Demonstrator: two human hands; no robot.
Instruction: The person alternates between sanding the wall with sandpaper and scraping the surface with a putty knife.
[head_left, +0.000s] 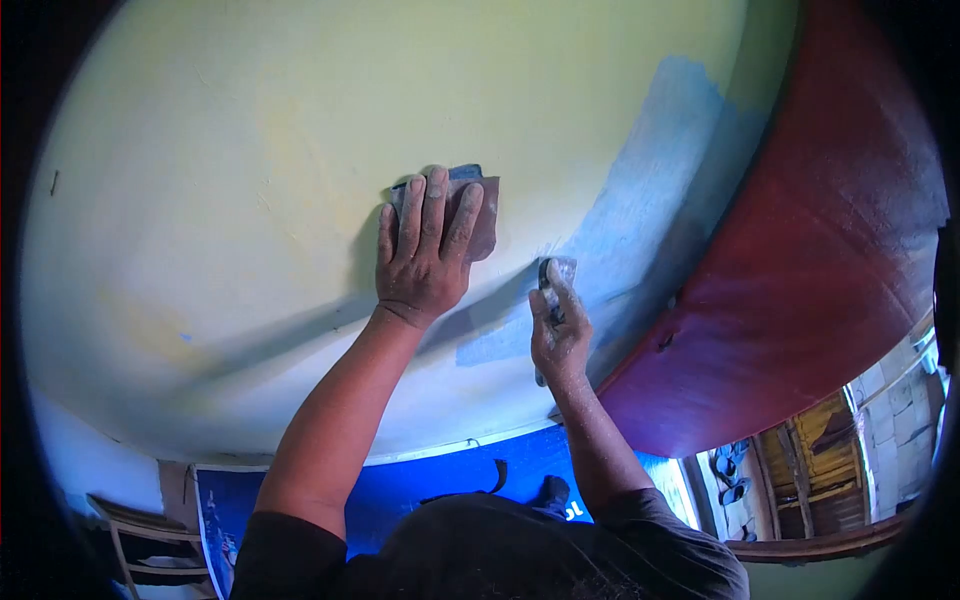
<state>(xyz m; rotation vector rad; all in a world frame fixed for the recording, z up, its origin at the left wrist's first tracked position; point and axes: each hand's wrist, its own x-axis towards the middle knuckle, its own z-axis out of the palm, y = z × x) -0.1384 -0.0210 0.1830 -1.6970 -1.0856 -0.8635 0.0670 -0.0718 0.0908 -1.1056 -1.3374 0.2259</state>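
Flat against the pale yellow wall (330, 90), my left hand (425, 250) presses a folded sheet of sandpaper (485, 220) under its stretched fingers. The sheet is brownish with a dark piece showing at its top edge. My right hand (562, 335) is wrapped round a scraper (567, 268), its metal blade pointing up and close to the wall; whether the blade touches cannot be made out. Pale dust covers the fingers of both hands. Beside the right hand the wall has a bluish stripped patch (650, 160).
A dark red curtain (780, 260) hangs along the right side. Below are a blue printed sheet (400, 500) and, at lower left, a wooden shelf (160, 540). Sandals (733, 475) lie at lower right. A small nail (55, 183) sticks out of the wall at left.
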